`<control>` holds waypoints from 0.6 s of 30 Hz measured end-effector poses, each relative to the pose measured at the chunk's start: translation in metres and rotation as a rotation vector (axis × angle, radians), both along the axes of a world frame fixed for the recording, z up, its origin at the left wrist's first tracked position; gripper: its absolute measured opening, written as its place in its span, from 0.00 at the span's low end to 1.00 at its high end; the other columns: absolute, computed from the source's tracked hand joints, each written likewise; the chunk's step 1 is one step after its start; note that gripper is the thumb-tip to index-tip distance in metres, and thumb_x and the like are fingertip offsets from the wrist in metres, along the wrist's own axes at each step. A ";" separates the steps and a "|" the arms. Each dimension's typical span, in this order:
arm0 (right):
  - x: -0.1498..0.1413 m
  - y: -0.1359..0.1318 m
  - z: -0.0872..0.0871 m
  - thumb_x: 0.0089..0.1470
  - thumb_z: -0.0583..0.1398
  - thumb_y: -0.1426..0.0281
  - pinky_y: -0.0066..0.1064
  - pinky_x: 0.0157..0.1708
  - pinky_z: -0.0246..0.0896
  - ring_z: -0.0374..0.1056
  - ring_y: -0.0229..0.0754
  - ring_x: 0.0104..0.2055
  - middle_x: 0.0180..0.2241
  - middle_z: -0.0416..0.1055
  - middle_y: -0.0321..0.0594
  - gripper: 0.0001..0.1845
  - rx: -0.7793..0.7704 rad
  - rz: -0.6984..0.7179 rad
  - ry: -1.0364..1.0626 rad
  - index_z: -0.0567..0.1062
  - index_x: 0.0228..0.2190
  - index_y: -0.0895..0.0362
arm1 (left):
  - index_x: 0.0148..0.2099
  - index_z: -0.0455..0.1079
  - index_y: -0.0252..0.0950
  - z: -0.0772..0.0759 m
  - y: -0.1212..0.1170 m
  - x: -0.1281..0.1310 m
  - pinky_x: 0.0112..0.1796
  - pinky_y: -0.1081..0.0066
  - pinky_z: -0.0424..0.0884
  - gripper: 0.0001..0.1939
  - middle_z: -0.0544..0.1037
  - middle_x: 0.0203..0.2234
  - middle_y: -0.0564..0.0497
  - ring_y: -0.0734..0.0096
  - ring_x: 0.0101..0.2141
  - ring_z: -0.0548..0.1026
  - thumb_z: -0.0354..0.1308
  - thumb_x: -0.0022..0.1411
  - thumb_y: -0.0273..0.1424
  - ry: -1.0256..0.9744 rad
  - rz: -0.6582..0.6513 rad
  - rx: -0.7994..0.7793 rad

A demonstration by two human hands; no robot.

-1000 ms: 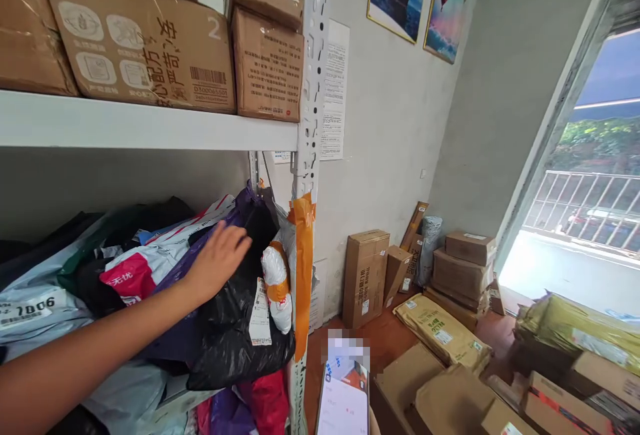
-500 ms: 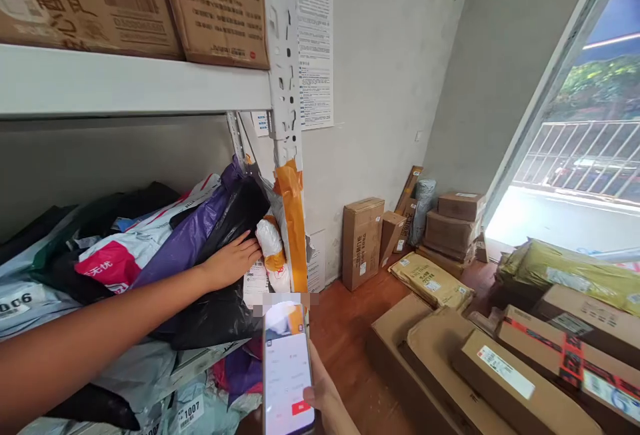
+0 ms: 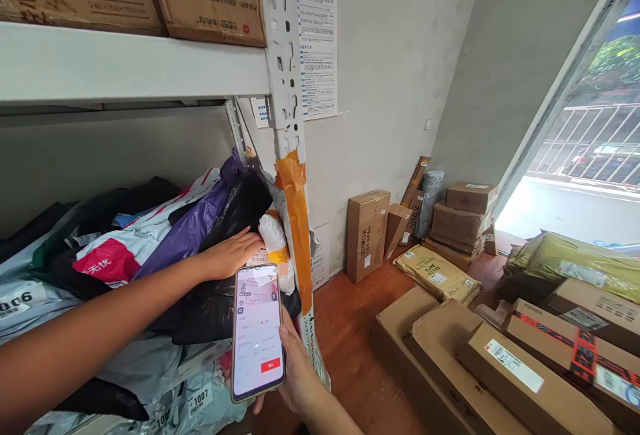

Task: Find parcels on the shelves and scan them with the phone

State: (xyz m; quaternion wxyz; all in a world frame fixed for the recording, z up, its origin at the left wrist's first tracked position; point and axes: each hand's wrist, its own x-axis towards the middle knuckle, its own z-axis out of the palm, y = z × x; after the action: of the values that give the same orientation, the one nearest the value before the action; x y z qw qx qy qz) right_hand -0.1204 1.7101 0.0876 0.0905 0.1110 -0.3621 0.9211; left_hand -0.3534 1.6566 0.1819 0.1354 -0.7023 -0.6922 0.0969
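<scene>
Gripping a smartphone (image 3: 257,335) by its edges, the right hand (image 3: 300,361) is closing around the case, its thumb lying along the near side of the lit screen. Just beyond, the left hand (image 3: 243,251) is resting open, palm down, on a black plastic parcel (image 3: 207,315), pinching nothing. The two hands are working close together but apart. Between the left fingertips and the phone's top edge, a printed paper label (image 3: 257,258) is showing only in part, the phone covering the rest.

For good work here, the left palm should be pressing the plastic flat, with the fingers staying clear of the print; the right hand should be holding the phone steady and square over the label, thumb off the red button unless a press is meant.

Right of the left fingertips, a white bundle wrapped with orange tape (image 3: 273,231) is leaning by the shelf post (image 3: 285,101); whether they are touching it, I cannot tell. Left of that hand, a purple plastic bag (image 3: 187,225) is lying in the pile. Farther off, right of both hands, cardboard cartons (image 3: 517,365) are covering part of the floor.
</scene>
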 end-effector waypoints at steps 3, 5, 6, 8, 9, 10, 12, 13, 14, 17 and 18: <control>0.000 0.000 0.001 0.52 0.58 0.48 0.22 0.13 0.66 0.76 0.45 0.29 0.40 0.75 0.46 0.39 -0.016 -0.023 0.004 0.50 0.58 0.52 | 0.57 0.58 0.33 0.001 0.000 0.001 0.62 0.53 0.46 0.20 0.67 0.54 0.41 0.63 0.58 0.61 0.44 0.64 0.29 -0.037 -0.004 -0.008; -0.001 0.000 -0.001 0.53 0.57 0.50 0.20 0.11 0.63 0.75 0.43 0.28 0.41 0.74 0.46 0.38 -0.030 -0.018 0.015 0.49 0.58 0.51 | 0.57 0.58 0.34 0.002 0.001 0.001 0.62 0.53 0.45 0.20 0.67 0.54 0.41 0.62 0.58 0.61 0.45 0.65 0.31 -0.051 -0.008 -0.004; -0.002 0.000 -0.002 0.54 0.57 0.50 0.19 0.10 0.60 0.74 0.43 0.28 0.41 0.74 0.45 0.38 -0.036 -0.012 0.016 0.48 0.59 0.50 | 0.57 0.58 0.33 0.002 0.001 0.001 0.62 0.52 0.45 0.20 0.67 0.54 0.40 0.62 0.58 0.61 0.45 0.65 0.31 -0.054 -0.007 -0.003; -0.003 0.000 -0.005 0.54 0.57 0.51 0.17 0.08 0.55 0.74 0.43 0.27 0.41 0.73 0.45 0.38 -0.048 -0.009 0.019 0.48 0.59 0.49 | 0.58 0.57 0.33 0.002 0.001 0.001 0.62 0.52 0.45 0.20 0.67 0.55 0.40 0.61 0.58 0.61 0.45 0.65 0.31 -0.051 -0.005 -0.003; -0.004 0.000 -0.006 0.54 0.57 0.51 0.17 0.08 0.53 0.74 0.42 0.27 0.41 0.73 0.44 0.38 -0.049 -0.010 0.019 0.48 0.59 0.49 | 0.58 0.57 0.33 0.002 0.001 0.001 0.62 0.52 0.45 0.20 0.67 0.54 0.40 0.61 0.58 0.61 0.45 0.65 0.31 -0.049 -0.005 -0.001; -0.003 0.000 -0.007 0.54 0.57 0.51 0.17 0.08 0.52 0.73 0.42 0.27 0.41 0.73 0.44 0.37 -0.045 -0.009 0.018 0.48 0.59 0.49 | 0.58 0.57 0.33 0.002 0.001 0.002 0.62 0.52 0.46 0.20 0.67 0.54 0.40 0.61 0.58 0.61 0.45 0.65 0.30 -0.048 -0.006 0.000; -0.003 0.001 -0.007 0.55 0.56 0.51 0.17 0.08 0.52 0.73 0.41 0.26 0.41 0.73 0.43 0.36 -0.033 -0.005 0.015 0.49 0.58 0.49 | 0.57 0.58 0.34 0.002 0.001 0.002 0.62 0.53 0.47 0.19 0.68 0.53 0.41 0.62 0.57 0.62 0.45 0.64 0.29 -0.049 -0.010 0.003; -0.002 0.001 -0.007 0.55 0.56 0.50 0.17 0.08 0.53 0.73 0.41 0.26 0.41 0.72 0.43 0.35 -0.028 -0.003 0.012 0.50 0.58 0.49 | 0.57 0.58 0.34 0.003 0.001 0.003 0.62 0.54 0.48 0.19 0.68 0.53 0.41 0.62 0.57 0.63 0.45 0.64 0.28 -0.049 -0.010 0.002; -0.002 0.001 -0.006 0.55 0.56 0.50 0.17 0.09 0.53 0.73 0.41 0.26 0.41 0.72 0.43 0.35 -0.024 -0.004 0.006 0.50 0.57 0.49 | 0.57 0.58 0.34 0.003 0.001 0.003 0.62 0.54 0.48 0.19 0.68 0.53 0.41 0.63 0.57 0.63 0.45 0.64 0.28 -0.050 -0.008 -0.002; -0.002 0.002 -0.006 0.53 0.57 0.49 0.17 0.08 0.52 0.73 0.41 0.26 0.41 0.72 0.43 0.36 -0.021 -0.004 -0.015 0.52 0.56 0.49 | 0.57 0.58 0.33 0.002 0.001 0.003 0.62 0.54 0.47 0.19 0.68 0.54 0.41 0.62 0.58 0.62 0.45 0.64 0.28 -0.045 -0.004 -0.008; -0.002 0.002 -0.006 0.53 0.57 0.49 0.17 0.08 0.52 0.73 0.41 0.26 0.41 0.72 0.43 0.36 -0.019 -0.002 -0.017 0.52 0.56 0.50 | 0.57 0.58 0.33 0.002 0.001 0.002 0.62 0.54 0.47 0.19 0.67 0.54 0.40 0.62 0.58 0.61 0.46 0.64 0.28 -0.043 -0.006 -0.006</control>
State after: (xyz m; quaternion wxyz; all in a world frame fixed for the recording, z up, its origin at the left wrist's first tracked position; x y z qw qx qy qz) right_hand -0.1227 1.7120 0.0816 0.0895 0.1017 -0.3540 0.9254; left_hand -0.3512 1.6576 0.1838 0.1188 -0.7065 -0.6927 0.0836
